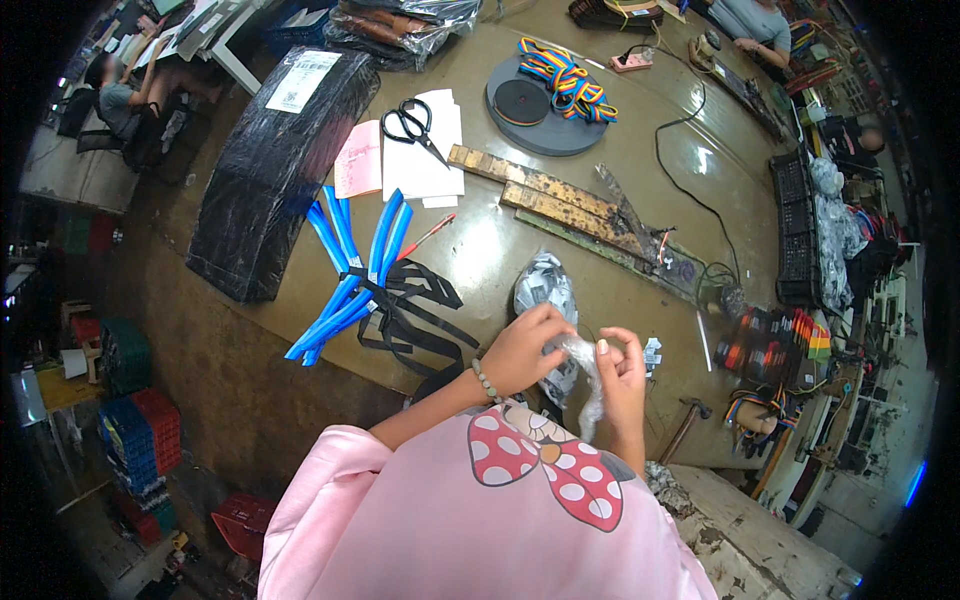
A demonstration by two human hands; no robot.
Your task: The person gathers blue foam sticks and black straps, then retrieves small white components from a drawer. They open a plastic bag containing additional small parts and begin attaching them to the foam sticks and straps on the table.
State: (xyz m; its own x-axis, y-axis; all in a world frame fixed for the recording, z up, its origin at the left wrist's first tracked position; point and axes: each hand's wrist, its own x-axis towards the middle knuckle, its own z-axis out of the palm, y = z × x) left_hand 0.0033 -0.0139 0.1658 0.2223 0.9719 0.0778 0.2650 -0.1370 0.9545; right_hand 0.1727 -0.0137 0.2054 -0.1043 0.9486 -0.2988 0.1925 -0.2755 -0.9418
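Close to the table's near edge, my left hand and my right hand face each other. Between them is a crumpled strip of clear plastic, pinched by the fingers of both hands. Its lower end hangs toward my lap. A clear plastic bag with dark contents lies just beyond and partly beneath my left hand. To the left, blue tubes lie bundled with black webbing straps. A red pen rests beside them.
Black scissors lie on white papers beside a large black-wrapped package. Farther off are rusty metal bars, a webbing roll with striped cord, and a trailing black cable. A hammer lies right of me.
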